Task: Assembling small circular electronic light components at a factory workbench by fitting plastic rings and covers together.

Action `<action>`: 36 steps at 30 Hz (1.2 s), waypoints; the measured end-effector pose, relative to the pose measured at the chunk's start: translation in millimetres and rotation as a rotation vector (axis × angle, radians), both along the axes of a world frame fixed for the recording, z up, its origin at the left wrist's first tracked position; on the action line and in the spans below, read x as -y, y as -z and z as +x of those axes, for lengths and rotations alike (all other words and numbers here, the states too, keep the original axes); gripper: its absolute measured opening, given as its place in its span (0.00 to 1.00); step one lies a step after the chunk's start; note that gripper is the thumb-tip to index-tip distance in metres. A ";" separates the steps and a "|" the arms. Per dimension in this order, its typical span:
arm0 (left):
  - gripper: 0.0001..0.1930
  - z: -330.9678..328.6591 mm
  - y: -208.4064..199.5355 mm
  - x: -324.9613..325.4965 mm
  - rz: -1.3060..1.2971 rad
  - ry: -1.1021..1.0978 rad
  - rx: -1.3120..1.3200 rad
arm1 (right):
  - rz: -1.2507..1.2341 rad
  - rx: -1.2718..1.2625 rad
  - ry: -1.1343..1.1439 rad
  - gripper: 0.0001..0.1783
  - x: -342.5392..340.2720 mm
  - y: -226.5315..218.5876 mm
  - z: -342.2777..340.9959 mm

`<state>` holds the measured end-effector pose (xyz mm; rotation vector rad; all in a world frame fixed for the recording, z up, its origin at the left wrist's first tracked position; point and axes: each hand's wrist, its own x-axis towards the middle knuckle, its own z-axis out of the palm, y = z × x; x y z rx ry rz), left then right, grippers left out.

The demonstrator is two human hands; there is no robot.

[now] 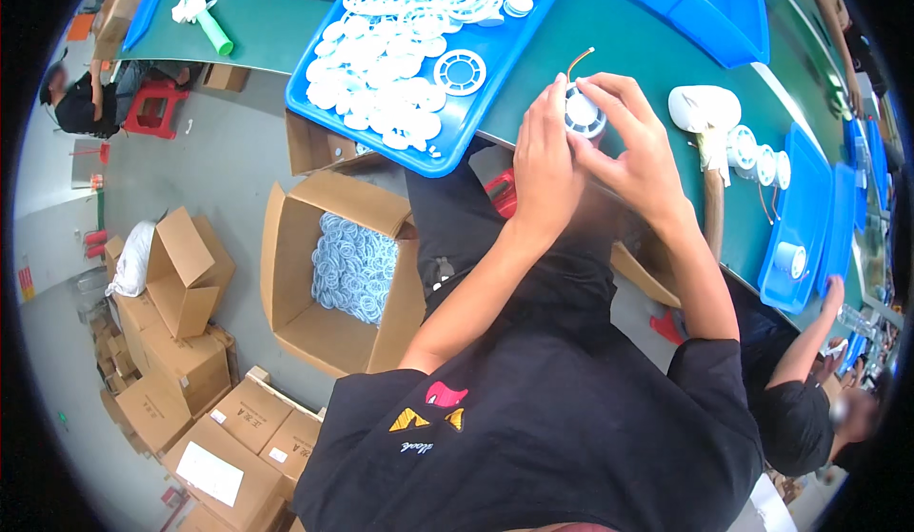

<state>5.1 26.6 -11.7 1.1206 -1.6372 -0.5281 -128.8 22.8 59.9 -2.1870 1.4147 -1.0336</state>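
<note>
Between my two hands, over the edge of the green bench, is a small round white part with a slotted ring face (583,116). A thin orange-brown wire (578,60) sticks up from it. My left hand (549,156) is closed against its left side, fingers pointing away from me. My right hand (632,141) curls round the right side with thumb and fingers. The fingers hide part of its rim. Just right of my hands lies a mallet (705,110) with a white head and a wooden handle. Several similar white round parts (764,164) with wires lie beyond it.
A blue tray (433,159) heaped with white rings and discs stands at the left. Another blue tray (783,286) sits at the right, near a co-worker's arm (804,341). Below left, a cardboard box (286,284) holds many pale blue rings. A green-handled tool (214,33) lies far left.
</note>
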 end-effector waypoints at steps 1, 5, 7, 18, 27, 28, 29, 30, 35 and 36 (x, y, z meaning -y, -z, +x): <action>0.38 0.0 0.9 1.1 0.002 0.001 0.000 | 0.004 -0.003 -0.002 0.29 -0.1 -0.8 -0.6; 0.38 -3.9 -8.9 -1.2 0.002 0.011 -0.035 | 0.127 0.043 0.023 0.29 -4.2 -7.7 -0.6; 0.38 -7.1 -11.7 -1.9 0.009 0.004 -0.064 | 0.156 0.041 0.053 0.29 -6.4 -12.0 1.5; 0.35 18.2 -31.2 14.8 0.245 0.223 -0.141 | 0.010 -0.544 0.920 0.27 -82.7 7.5 -70.5; 0.35 30.9 -28.4 24.3 0.245 0.298 -0.120 | 0.065 -0.512 0.990 0.22 -81.8 22.2 -73.2; 0.35 30.7 -28.1 24.3 0.220 0.272 -0.112 | 0.059 -0.517 0.988 0.22 -83.1 25.0 -78.8; 0.35 30.6 -28.5 23.7 0.217 0.269 -0.117 | 0.045 -0.398 0.918 0.23 -85.0 27.1 -89.2; 0.35 28.2 -28.8 24.1 0.241 0.276 -0.118 | 0.033 -0.279 0.848 0.24 -84.4 29.1 -97.1; 0.36 39.5 -35.7 27.4 0.254 0.297 -0.044 | 0.309 0.425 0.642 0.21 -93.4 -30.8 -43.3; 0.36 40.4 -34.2 31.2 0.263 0.318 -0.045 | 0.372 0.402 0.567 0.21 -91.7 -31.6 -39.6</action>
